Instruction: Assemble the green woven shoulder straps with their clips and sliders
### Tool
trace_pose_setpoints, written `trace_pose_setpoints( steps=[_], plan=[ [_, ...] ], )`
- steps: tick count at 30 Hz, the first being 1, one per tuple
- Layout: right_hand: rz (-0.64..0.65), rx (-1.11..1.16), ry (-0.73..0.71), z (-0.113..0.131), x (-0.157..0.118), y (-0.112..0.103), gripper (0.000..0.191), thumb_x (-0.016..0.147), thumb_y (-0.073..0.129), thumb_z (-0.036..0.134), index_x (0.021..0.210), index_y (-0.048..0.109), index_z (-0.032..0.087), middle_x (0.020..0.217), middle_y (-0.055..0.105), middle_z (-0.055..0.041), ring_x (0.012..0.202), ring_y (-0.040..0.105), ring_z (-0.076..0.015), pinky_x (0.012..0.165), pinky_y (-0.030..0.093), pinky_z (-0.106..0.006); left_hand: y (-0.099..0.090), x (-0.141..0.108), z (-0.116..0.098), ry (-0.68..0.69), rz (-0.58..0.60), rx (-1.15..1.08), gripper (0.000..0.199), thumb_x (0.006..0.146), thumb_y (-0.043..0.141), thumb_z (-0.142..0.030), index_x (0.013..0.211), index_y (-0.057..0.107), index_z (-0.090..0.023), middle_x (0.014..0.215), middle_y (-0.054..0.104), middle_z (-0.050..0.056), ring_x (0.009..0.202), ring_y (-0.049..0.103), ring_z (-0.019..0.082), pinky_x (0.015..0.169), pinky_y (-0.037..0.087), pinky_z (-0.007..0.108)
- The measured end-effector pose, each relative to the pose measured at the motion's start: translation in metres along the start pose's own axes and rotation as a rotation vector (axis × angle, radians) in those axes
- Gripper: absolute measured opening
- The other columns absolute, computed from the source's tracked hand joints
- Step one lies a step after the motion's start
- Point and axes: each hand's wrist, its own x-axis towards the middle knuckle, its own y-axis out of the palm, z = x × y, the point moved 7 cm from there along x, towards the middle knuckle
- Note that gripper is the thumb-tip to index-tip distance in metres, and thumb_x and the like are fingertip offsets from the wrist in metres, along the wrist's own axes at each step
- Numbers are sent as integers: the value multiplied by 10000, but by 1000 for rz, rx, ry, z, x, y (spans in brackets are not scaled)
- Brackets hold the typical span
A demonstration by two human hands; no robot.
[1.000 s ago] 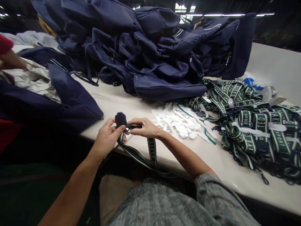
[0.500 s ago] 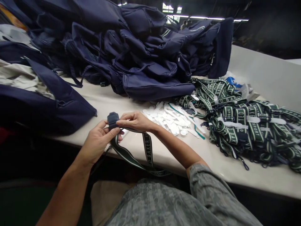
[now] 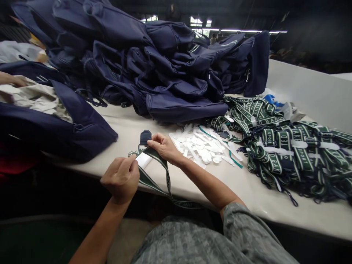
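Note:
A green strap [image 3: 168, 179] with white edges hangs in a loop over the table's front edge. My right hand [image 3: 164, 147] pinches it beside a dark blue pad [image 3: 145, 137]. Left of that, my left hand [image 3: 121, 179] is closed in a fist, back of the hand up, at the strap's other side; what its fingers grip is hidden. Between the two hands shows a white strip [image 3: 143, 160], partly over the strap.
White tabs [image 3: 198, 145] lie heaped right of my hands, with piled green straps [image 3: 288, 156] farther right. Navy bags [image 3: 176, 80] are stacked behind. At left, another person's hand [image 3: 12, 79] touches pale cloth [image 3: 35, 96] in an open navy bag [image 3: 82, 128].
My left hand has let go of the dark pad, moved down and closed into a fist. My right hand has shifted slightly right with the pad. Another person's hand has appeared at left.

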Motion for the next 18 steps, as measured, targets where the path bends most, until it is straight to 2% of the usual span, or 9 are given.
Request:
trace_pose_setpoints(
  steps=[2,4,7,9,12,14,16,18],
  plan=[
    [-23,11,-78,7,-3,1,293,804,726,398,800,535,175,744,615,34,717,564,-106,669,425,-207,-1,1,-11,87,-12,-48,59,757,742,-213,744,760,-268,758,618,67,768,584,240,818,476,377],
    [-28,56,-114,14,-4,0,252,840,698,370,828,535,178,768,638,24,728,569,-107,685,434,-208,1,3,-21,119,55,-241,32,778,739,-232,779,753,-262,835,618,66,779,582,226,792,486,361],
    [-9,108,-99,26,-3,-1,225,852,701,331,828,536,180,749,614,33,695,550,-97,664,440,-197,7,14,-18,-54,184,-695,130,848,717,-290,969,686,-254,861,589,20,729,568,180,714,494,316],
    [38,121,-93,34,-1,2,234,837,729,319,818,541,181,736,575,45,678,532,-90,652,450,-190,10,27,-11,-200,210,-875,251,863,732,-324,1082,636,-247,908,599,1,769,579,155,741,492,279],
    [138,130,-145,44,-3,16,262,822,762,353,847,562,186,803,579,33,713,558,-100,690,501,-209,20,49,-14,-265,416,-856,437,821,778,-423,1171,658,-190,1048,668,35,904,607,164,831,485,248],
    [203,140,-208,49,-5,28,244,851,738,371,911,584,192,900,610,9,750,593,-117,733,540,-242,24,59,-21,-256,566,-795,507,782,804,-459,1182,690,-169,1070,706,52,904,621,181,803,493,250],
    [218,136,-246,53,-7,35,201,881,708,344,961,597,197,974,628,-6,771,617,-125,765,563,-262,23,65,-28,-255,596,-748,503,719,856,-444,1111,735,-152,1010,730,47,873,627,186,781,498,258],
    [172,110,-241,55,-9,34,183,892,698,302,1006,598,200,1032,642,-16,831,634,-130,805,566,-254,18,68,-29,-279,539,-716,457,671,890,-419,1007,766,-134,907,734,33,826,620,177,757,494,259]
  ],
)
